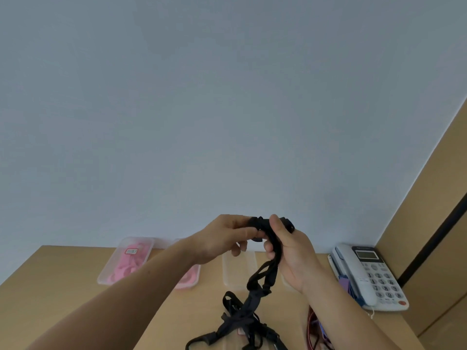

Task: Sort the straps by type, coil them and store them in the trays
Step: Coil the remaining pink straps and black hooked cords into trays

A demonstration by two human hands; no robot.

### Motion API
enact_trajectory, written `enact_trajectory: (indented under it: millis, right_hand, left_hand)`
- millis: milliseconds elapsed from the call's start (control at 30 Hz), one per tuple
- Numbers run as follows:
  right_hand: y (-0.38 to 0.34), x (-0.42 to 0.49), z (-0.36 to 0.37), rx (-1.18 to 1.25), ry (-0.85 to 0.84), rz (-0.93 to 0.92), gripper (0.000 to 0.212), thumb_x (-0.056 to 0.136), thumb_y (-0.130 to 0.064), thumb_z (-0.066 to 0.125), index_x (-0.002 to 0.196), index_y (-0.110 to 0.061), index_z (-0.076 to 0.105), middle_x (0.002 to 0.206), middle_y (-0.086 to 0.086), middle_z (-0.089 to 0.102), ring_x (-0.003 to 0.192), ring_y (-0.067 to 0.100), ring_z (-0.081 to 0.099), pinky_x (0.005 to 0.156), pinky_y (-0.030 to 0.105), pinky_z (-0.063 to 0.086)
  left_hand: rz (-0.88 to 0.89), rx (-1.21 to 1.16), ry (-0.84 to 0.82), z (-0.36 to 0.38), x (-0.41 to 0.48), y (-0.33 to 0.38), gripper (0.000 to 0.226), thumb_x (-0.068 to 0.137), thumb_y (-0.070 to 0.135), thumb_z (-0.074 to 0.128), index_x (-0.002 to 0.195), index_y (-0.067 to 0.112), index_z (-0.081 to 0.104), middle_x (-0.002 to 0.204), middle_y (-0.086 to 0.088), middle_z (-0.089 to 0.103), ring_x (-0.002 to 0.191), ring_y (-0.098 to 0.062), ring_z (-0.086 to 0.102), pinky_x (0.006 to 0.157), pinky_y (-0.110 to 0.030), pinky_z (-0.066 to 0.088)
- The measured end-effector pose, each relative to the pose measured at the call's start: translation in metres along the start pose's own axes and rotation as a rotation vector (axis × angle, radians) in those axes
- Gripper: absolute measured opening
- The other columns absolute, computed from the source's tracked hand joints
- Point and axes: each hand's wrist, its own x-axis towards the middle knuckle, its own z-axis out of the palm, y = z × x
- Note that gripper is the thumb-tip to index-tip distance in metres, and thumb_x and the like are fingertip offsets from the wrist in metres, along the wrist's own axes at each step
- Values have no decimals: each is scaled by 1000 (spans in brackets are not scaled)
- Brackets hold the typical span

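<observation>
Both hands raised above the tabletop (pixel 75 274), in front of a pale wall. Left hand (pixel 227 238) pinched one end of a black strap (pixel 262 223) between thumb and fingers. Right hand (pixel 290 251) had its fingers curled round the same strap just beside the left, thumb on top. The strap's free length hung from the right hand down into a tangled pile of black straps (pixel 242 322) lying on the near tabletop.

At the far edge, a translucent tray (pixel 111 263) held pink straps (pixel 129 263). A second tray (pixel 194 279) beside it also showed pink, mostly hidden behind the left forearm. A third tray (pixel 238 274) sat behind the hanging strap; could not tell its contents.

Red strap (pixel 312 324) partly hidden under the right forearm. White telephone (pixel 369 274) at the right edge of the tabletop
</observation>
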Motion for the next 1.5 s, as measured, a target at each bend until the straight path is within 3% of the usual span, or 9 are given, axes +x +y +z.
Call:
enact_trajectory:
  millis: [200, 400, 600, 800, 933, 1067, 1267, 1400, 1500]
  right_hand:
    - [1, -1, 11, -284, 241, -42, 48, 89, -57, 59, 84, -12, 75, 73, 8, 74, 45, 12, 50, 44, 23, 41]
    - [2, 2, 20, -682, 327, -179, 57, 97, -56, 41, 68, -18, 73, 62, -9, 71, 46, 5, 55, 55, 26, 43]
    - [-4, 6, 15, -1035, 283, -249, 62, 98, -54, 40, 60, -13, 68, 56, -6, 67, 49, 3, 56, 54, 23, 42]
    - [-5, 2, 12, -768, 241, -183, 55, 97, -42, 50, 60, -6, 68, 52, -5, 66, 40, 5, 44, 54, 24, 40]
    - [2, -1, 16, -696, 326, -229, 55, 96, -43, 53, 51, -12, 63, 51, -3, 64, 42, 4, 46, 55, 25, 38]
    - [2, -6, 13, -439, 282, -71, 53, 93, -41, 56, 47, -17, 65, 51, 2, 58, 38, 10, 40, 43, 21, 33]
    - [-6, -7, 14, -282, 197, 37, 43, 94, -43, 58, 75, -7, 72, 65, 6, 68, 41, 13, 43, 39, 22, 34]
    - [-11, -7, 11, -226, 162, 119, 45, 94, -47, 59, 84, -6, 77, 77, 13, 74, 45, 14, 50, 42, 24, 39]
    - [-13, -7, 12, -163, 133, 167, 46, 94, -46, 61, 94, -2, 75, 85, 18, 75, 47, 13, 51, 43, 23, 40]
  left_hand:
    - [78, -73, 271, 7, 7, -14, 32, 92, 12, 68, 123, 13, 63, 72, 5, 67, 60, -14, 58, 64, -26, 49]
    - [226, 306, 450, 23, 11, -19, 25, 90, 17, 69, 109, 31, 65, 76, 6, 67, 66, -10, 62, 64, -21, 50]
    - [337, 564, 501, 21, 10, -30, 24, 93, 20, 63, 117, 24, 64, 88, 8, 65, 81, -7, 59, 73, -23, 48]
    - [411, 651, 523, 22, 10, -29, 27, 94, 22, 63, 121, 20, 63, 88, 14, 57, 73, -3, 54, 68, -9, 41]
    - [320, 475, 515, 24, 13, -24, 20, 93, 28, 65, 112, 22, 64, 96, 9, 61, 83, -6, 58, 75, -24, 49]
    - [310, 422, 371, 21, 12, -21, 22, 93, 31, 66, 111, 23, 56, 118, 13, 49, 110, 4, 51, 87, -16, 46]
    - [364, 441, 395, 16, 7, -26, 16, 96, 22, 63, 107, 19, 53, 91, 12, 67, 86, -6, 65, 78, -23, 50]
    - [628, 721, 466, 14, 5, -31, 18, 93, 19, 63, 106, 7, 58, 95, 2, 65, 78, -12, 59, 66, -28, 50]
    - [868, 923, 481, 10, 8, -29, 28, 85, 2, 67, 104, 13, 50, 97, -6, 68, 73, -22, 63, 58, -31, 54]
